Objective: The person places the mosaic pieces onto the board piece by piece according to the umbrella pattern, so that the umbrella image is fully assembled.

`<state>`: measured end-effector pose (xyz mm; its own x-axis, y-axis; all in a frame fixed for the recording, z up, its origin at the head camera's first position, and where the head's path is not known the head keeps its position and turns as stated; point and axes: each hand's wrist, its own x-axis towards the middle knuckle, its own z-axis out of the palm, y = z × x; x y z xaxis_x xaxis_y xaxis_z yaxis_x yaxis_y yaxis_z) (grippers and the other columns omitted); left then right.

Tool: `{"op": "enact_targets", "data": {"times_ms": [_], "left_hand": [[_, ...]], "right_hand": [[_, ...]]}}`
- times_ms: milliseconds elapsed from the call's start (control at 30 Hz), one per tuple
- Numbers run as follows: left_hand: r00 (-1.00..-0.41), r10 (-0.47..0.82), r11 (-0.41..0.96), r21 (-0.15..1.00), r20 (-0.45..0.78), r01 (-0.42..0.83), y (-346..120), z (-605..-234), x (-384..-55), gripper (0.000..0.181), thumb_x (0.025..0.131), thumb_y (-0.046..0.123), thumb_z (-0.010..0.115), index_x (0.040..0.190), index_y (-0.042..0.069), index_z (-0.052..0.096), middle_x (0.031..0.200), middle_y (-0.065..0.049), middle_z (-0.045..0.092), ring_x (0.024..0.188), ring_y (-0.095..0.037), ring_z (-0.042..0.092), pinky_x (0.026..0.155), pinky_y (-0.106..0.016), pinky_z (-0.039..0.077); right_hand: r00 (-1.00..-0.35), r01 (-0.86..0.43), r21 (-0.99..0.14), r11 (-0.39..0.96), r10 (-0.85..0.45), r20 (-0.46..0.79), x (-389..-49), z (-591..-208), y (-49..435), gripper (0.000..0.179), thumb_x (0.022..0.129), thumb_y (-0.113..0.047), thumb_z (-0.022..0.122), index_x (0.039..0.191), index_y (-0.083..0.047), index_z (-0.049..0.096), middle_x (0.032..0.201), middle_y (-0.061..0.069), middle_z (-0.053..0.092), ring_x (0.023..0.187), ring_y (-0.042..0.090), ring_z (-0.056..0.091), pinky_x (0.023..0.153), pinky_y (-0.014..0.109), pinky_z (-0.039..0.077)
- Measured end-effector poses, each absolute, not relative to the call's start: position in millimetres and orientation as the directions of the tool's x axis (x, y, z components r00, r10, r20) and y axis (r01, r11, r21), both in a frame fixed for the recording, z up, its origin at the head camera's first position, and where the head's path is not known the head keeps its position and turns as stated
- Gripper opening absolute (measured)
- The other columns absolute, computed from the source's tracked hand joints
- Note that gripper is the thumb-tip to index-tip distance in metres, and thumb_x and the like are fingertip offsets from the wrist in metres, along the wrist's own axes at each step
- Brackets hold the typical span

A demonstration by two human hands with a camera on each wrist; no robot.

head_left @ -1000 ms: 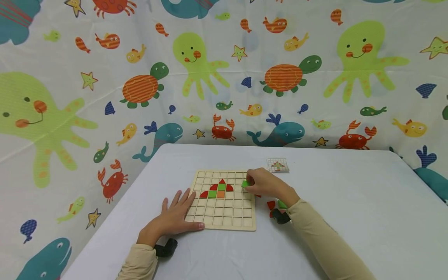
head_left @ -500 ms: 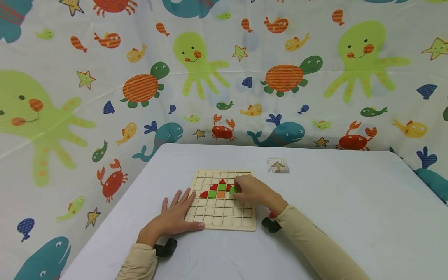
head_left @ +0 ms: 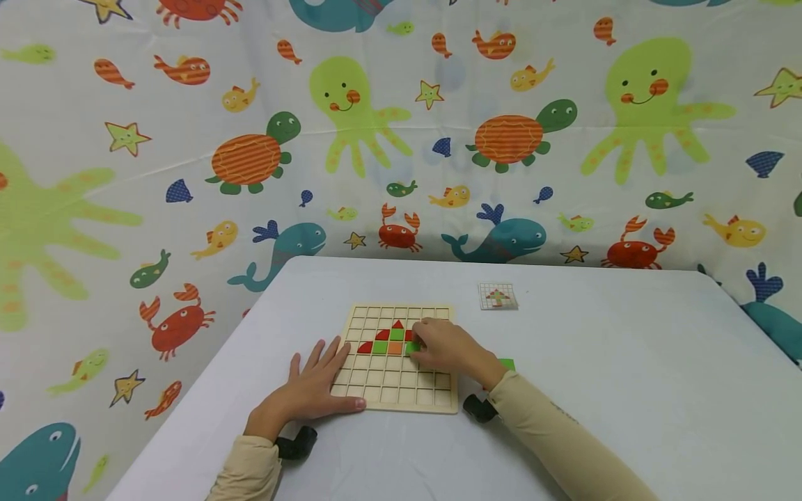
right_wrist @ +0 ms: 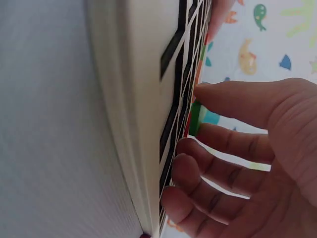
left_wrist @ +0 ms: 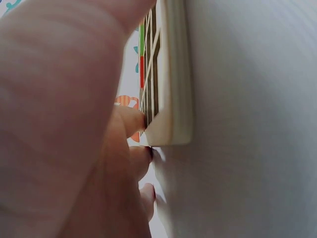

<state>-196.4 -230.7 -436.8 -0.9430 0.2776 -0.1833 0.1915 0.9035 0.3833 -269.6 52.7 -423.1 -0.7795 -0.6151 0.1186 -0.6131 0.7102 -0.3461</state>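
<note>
A wooden grid board point(head_left: 401, 396) lies on the white table, with red, green and orange tiles set in its squares. My right hand point(head_left: 450, 349) is over the board's right half and pinches a green square tile point(head_left: 410, 348) beside the orange square tile point(head_left: 395, 347). In the right wrist view this green tile point(right_wrist: 195, 118) stands tilted between thumb and index finger, its lower edge close to the grid. Fingers spread, my left hand point(head_left: 307, 390) rests at the board's left edge point(left_wrist: 171, 109), its thumb at the front edge.
A small printed card point(head_left: 498, 296) with a coloured grid picture lies behind the board to the right. Another green tile point(head_left: 507, 364) shows beside my right forearm, which hides part of the table there. A patterned sea-animal cloth point(head_left: 401, 139) hangs behind the table.
My right hand has carried the green tile leftward from the board's right edge and down to the square beside the orange tile. My left hand has stayed in place.
</note>
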Motion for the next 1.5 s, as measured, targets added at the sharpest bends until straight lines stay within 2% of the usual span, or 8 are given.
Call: {"op": "enact_targets", "data": {"times_ms": [233,467,800,1000,1200,1500], "left_hand": [[-0.942,0.280,0.903,0.384,-0.182,0.194,-230,-435,-196,0.119,0.084,0.069,0.079,0.170,0.004,0.025,0.177,-0.022,0.013,0.161,-0.050,0.001,0.118,-0.078,-0.004],[-0.942,0.280,0.902,0.386,-0.187,0.192,-231,-437,-197,0.120,0.084,0.069,0.078,0.170,0.004,0.025,0.177,-0.023,0.013,0.161,-0.050,0.001,0.118,-0.078,-0.004],[-0.944,0.277,0.899,0.395,-0.179,0.189,-228,-436,-192,0.120,0.084,0.068,0.080,0.170,0.004,0.026,0.177,-0.023,0.012,0.161,-0.050,0.001,0.118,-0.078,-0.005],[-0.946,0.271,0.903,0.388,-0.180,0.185,-226,-436,-189,0.119,0.084,0.068,0.080,0.170,0.004,0.026,0.177,-0.023,0.013,0.161,-0.050,0.002,0.118,-0.078,-0.004],[-0.947,0.264,0.905,0.385,-0.184,0.178,-225,-436,-186,0.120,0.084,0.069,0.079,0.170,0.004,0.026,0.177,-0.023,0.013,0.161,-0.051,0.002,0.118,-0.078,-0.004],[-0.947,0.268,0.904,0.386,-0.178,0.183,-225,-436,-185,0.120,0.084,0.068,0.079,0.170,0.005,0.026,0.177,-0.022,0.013,0.161,-0.050,0.002,0.118,-0.078,-0.004]], "right_hand": [[-0.789,-0.600,-0.344,0.722,-0.605,0.105,-268,-423,52,0.020,0.097,-0.020,0.081,0.108,-0.007,0.071,0.092,0.000,0.058,0.079,0.015,0.053,0.070,0.032,0.050],[-0.774,-0.618,-0.338,0.710,-0.624,0.106,-268,-424,54,0.020,0.097,-0.020,0.082,0.108,-0.007,0.071,0.088,-0.001,0.055,0.079,0.015,0.053,0.069,0.032,0.048],[-0.731,-0.637,-0.433,0.638,-0.678,0.077,-272,-420,62,0.016,0.098,-0.007,0.075,0.113,-0.002,0.072,0.097,0.002,0.067,0.087,0.019,0.058,0.083,0.035,0.055],[-0.695,-0.664,-0.455,0.593,-0.714,0.084,-272,-419,63,0.013,0.097,-0.002,0.074,0.109,-0.002,0.073,0.092,0.000,0.065,0.086,0.018,0.057,0.081,0.034,0.054],[-0.645,-0.726,-0.421,0.543,-0.751,0.143,-269,-425,61,0.008,0.097,0.000,0.073,0.105,-0.003,0.072,0.092,0.000,0.067,0.082,0.016,0.056,0.080,0.031,0.054],[-0.660,-0.718,-0.423,0.553,-0.733,0.164,-267,-424,62,0.009,0.098,0.001,0.073,0.106,-0.002,0.075,0.097,0.005,0.070,0.088,0.018,0.060,0.087,0.035,0.057]]}}
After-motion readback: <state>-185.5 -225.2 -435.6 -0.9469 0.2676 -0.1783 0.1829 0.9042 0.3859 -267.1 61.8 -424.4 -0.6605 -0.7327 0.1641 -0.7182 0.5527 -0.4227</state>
